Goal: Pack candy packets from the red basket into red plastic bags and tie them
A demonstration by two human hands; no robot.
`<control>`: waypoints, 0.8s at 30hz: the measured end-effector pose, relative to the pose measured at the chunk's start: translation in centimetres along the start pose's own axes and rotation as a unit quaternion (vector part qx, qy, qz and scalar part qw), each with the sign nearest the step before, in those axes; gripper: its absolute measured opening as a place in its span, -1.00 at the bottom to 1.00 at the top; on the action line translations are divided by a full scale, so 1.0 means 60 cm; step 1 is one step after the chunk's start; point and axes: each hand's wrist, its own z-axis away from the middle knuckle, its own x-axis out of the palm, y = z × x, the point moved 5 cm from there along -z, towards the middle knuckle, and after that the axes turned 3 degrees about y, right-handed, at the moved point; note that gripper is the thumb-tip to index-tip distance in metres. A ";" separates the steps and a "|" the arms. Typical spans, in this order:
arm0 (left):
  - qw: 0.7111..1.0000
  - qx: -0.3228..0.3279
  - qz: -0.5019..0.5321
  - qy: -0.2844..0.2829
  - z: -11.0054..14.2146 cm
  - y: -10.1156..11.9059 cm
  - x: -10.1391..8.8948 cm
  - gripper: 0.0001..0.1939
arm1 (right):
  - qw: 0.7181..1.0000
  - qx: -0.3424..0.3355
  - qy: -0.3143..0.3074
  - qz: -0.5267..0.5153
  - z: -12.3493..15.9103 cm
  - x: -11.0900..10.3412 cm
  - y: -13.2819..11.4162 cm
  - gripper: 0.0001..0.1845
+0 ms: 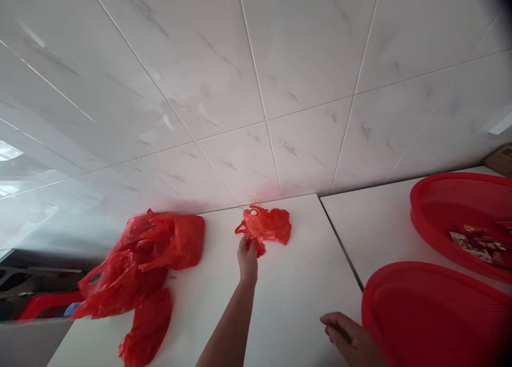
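My left hand (248, 255) reaches across the white tabletop and is closed on the near left edge of a small, crumpled red plastic bag (274, 224). That bag lies close to the tiled wall, its loop handles loose on the left. Lower right, my right hand (350, 335) hovers over the table beside an empty red plastic basket (436, 313). Its fingers are loosely bent with a gap between them, and I see nothing held there.
On the left, several filled red plastic bags (160, 244) are heaped against the wall. Another red basket (428, 196) at the right holds printed packets (480, 247). A seam (340, 239) divides the two white tabletops (296, 292). A cardboard box (500, 159) stands far right.
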 end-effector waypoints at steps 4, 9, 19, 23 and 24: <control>0.981 -0.075 0.171 -0.047 0.083 0.040 -0.040 -0.81 | 0.996 -0.022 -0.075 -0.047 -0.042 0.038 -0.039 -0.60; 0.957 -0.166 0.219 -0.096 0.182 0.046 -0.079 -0.77 | 0.978 0.022 -0.075 -0.195 -0.080 0.079 -0.055 -0.25; 0.934 -0.217 0.262 -0.112 0.260 0.020 -0.120 -0.78 | 0.968 -0.208 0.140 -0.009 -0.018 0.023 -0.087 -0.48; 0.932 -0.207 0.260 -0.143 0.266 0.027 -0.112 -0.79 | 0.978 -0.161 -0.096 -0.094 0.005 0.054 -0.106 -0.64; 0.932 -0.205 0.259 -0.151 0.267 0.032 -0.111 -0.76 | 0.977 -0.142 -0.113 -0.113 0.009 0.055 -0.111 -0.66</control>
